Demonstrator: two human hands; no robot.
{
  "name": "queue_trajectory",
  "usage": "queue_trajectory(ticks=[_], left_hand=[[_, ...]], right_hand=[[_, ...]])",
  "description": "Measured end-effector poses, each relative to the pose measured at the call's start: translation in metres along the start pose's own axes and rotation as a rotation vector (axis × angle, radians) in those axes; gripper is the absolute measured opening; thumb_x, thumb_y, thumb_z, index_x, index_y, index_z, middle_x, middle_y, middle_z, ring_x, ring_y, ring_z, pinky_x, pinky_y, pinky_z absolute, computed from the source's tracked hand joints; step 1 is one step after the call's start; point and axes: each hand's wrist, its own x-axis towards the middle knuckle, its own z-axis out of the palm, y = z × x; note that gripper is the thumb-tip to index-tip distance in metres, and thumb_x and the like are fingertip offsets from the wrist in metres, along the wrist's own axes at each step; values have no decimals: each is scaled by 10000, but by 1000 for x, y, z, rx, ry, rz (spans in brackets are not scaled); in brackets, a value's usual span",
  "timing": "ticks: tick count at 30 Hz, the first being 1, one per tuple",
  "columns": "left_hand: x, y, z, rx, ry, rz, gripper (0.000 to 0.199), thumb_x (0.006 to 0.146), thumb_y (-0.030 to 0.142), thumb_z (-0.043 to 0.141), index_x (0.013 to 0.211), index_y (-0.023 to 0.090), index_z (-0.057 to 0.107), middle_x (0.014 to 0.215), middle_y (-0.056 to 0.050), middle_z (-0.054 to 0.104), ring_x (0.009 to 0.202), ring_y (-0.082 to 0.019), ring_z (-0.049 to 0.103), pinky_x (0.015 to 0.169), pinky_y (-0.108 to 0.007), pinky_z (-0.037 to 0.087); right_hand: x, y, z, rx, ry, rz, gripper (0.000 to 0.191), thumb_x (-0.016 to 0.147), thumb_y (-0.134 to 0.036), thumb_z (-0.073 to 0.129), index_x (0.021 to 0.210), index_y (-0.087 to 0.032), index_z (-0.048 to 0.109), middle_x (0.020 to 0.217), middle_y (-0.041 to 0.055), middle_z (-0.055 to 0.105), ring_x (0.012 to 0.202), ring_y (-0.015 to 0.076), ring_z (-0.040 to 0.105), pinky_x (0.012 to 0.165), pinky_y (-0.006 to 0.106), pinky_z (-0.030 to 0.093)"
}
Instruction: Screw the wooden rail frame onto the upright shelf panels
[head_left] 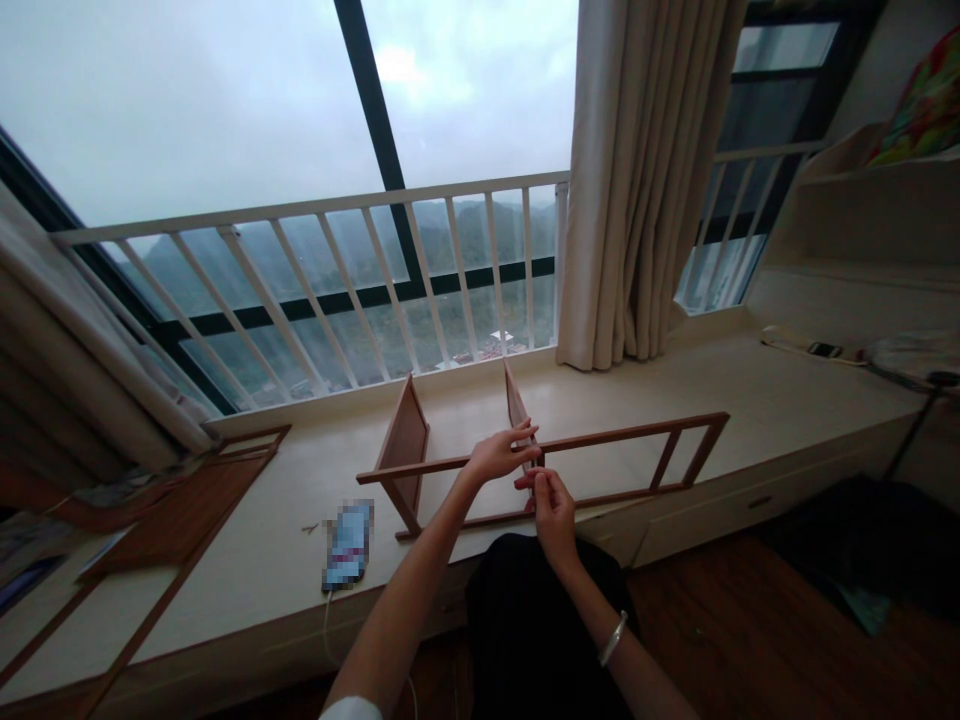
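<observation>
**Frame (706, 452) upright on ledge (255, 540)**

My left hand (501, 456) lies over the top rail (611, 436), fingers extended beside the inner panel (516, 402). My right hand (553, 508) is curled just below, thumb and finger near the panel's front edge. Whether either grip is clamped on anything, I cannot tell.

No readable text, labels, brands or numbers; phone screen (348, 545) pixelated
</observation>
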Motion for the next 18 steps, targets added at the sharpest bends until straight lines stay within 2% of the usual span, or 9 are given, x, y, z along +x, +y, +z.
queue_trajectory(ticks=[4,10,18], left_hand=[[1,0,0,-12,-9,-29,453,765,484,385,1200,361,366,1308,74,298,1121,-192,398,906,-283,352],[3,-6,2,-41,6,3,409,781,488,334,1177,399,380,1307,110,277,1065,-189,455,864,-289,396],[4,-7,3,-24,15,4,390,787,484,327,1165,412,389,1307,118,279,1070,-195,451,861,-286,389]], right_hand=[[-2,-2,2,-58,15,-85,253,834,-341,305,879,-187,500,849,44,583,689,121,523,594,242,435],[8,10,-13,-238,-70,-255,235,840,-282,312,867,-197,530,845,40,572,782,145,517,713,291,414],[26,19,-33,-557,-237,-575,200,817,-176,338,820,-183,538,717,49,543,722,159,482,665,298,396]])
